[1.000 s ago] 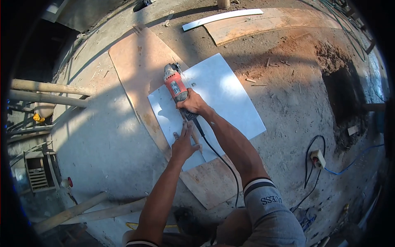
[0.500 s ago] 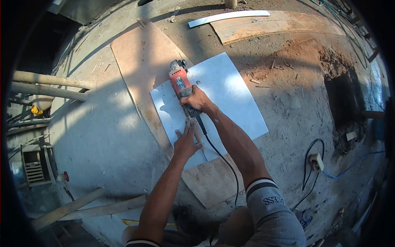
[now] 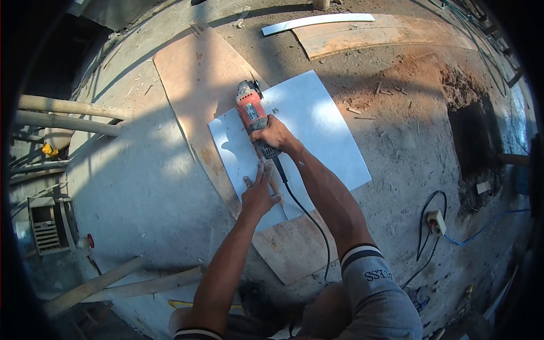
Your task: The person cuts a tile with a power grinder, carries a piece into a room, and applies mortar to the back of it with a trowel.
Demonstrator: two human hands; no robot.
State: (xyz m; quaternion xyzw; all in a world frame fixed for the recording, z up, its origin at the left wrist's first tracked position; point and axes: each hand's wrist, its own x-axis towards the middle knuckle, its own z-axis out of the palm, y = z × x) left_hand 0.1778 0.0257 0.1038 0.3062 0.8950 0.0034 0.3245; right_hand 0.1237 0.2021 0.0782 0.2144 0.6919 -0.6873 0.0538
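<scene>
Smooth gloss was shown by the white square slab (image 3: 323,136). The red-and-black angle grinder (image 3: 245,102) was cased in plastic, tipped in metal. Matt wood was seen in the flat tan board (image 3: 181,73), rough concrete in the grey floor (image 3: 136,192).

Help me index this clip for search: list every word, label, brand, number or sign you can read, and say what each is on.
"UESS": upside down, on the grey right sleeve; any letter before it is unclear.
Label on the red angle grinder: too small to read.
Marks on its dark rear housing: too blurred to read.
</scene>
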